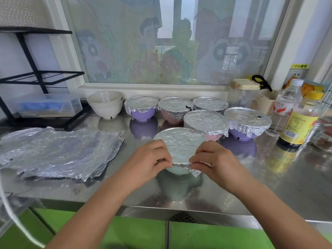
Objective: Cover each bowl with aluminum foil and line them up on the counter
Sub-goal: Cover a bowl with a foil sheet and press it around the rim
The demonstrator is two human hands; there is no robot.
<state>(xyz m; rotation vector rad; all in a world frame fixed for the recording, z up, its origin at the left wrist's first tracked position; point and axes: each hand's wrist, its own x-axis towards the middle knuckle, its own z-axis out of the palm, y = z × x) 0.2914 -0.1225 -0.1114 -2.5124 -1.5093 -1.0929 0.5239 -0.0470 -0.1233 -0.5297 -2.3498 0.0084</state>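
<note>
Pinching foil [179, 146] edge at near rim of pale green bowl [177, 171] — left grip [149, 159] and right grip [215, 160] both closed on crimped fold, fingertips nearly meeting. Bowl sits front centre on steel surface [278, 180]. Five foil-covered bowls [206, 123] clustered just behind, in two rows. Two bare white bowls [106, 106] stacked back left — loose foil sheets [57, 150] piled at left.
</note>
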